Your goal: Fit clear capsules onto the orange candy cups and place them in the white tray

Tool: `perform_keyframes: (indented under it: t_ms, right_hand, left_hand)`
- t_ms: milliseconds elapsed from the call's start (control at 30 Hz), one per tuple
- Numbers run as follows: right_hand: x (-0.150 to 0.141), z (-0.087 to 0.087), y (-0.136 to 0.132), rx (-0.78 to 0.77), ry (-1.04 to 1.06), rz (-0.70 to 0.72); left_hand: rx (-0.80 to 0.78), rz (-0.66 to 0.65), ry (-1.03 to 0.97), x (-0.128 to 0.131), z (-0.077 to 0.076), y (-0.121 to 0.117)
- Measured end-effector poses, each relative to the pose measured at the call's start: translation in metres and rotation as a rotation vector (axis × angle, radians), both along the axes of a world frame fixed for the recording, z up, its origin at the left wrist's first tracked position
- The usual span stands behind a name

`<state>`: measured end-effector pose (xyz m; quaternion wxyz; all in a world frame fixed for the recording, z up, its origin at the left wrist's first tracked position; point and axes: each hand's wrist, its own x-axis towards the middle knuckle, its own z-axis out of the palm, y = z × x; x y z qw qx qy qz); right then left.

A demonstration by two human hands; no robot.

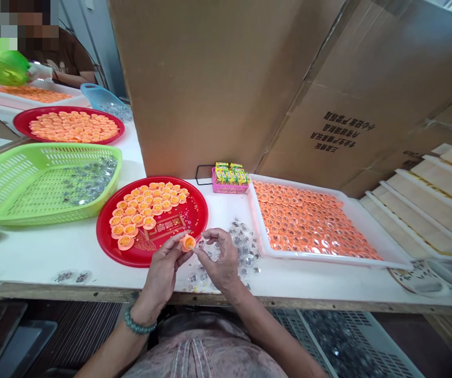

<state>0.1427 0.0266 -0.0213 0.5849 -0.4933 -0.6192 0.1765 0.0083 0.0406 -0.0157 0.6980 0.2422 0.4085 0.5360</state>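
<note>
My left hand (165,266) pinches a small round orange plastic piece (188,243) with yellow bits inside, above the near rim of a red tray (109,247). Close at its right side, the curled thumb and index finger of my right hand (222,260) hold what looks like a small clear printed disc (201,243), partly hidden. More orange pieces (147,202) with yellow contents sit in rows on the red tray. Loose clear printed discs (245,249) lie scattered on the white table beside and beneath my right hand.
At right a white tray (328,255) holds rows of orange pieces with printed covers. Behind stand a pink basket (229,187) of small yellow packets and a cardboard wall (218,89). To the left is a green basket (32,215); beyond it, a co-worker's gloved hand (40,71).
</note>
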Motion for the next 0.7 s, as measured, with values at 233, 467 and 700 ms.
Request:
perform_keyframes:
  t_ms: [233,467,700]
  right_hand:
    - [-0.0076,-0.0038,0.0046,-0.130,0.272,0.069]
    - [-0.0065,0.0009,0.0051,-0.138,0.207,0.081]
    - [-0.0103,-0.0016,0.0053,-0.161,0.007,-0.004]
  left_hand:
    - [-0.020,0.002,-0.023,-0.0037,-0.0077,0.0008]
    - [-0.025,0.021,-0.010,-0.0050,-0.0095,0.0017]
    - [0.027,0.013,-0.005,0.0025,-0.0100,-0.0026]
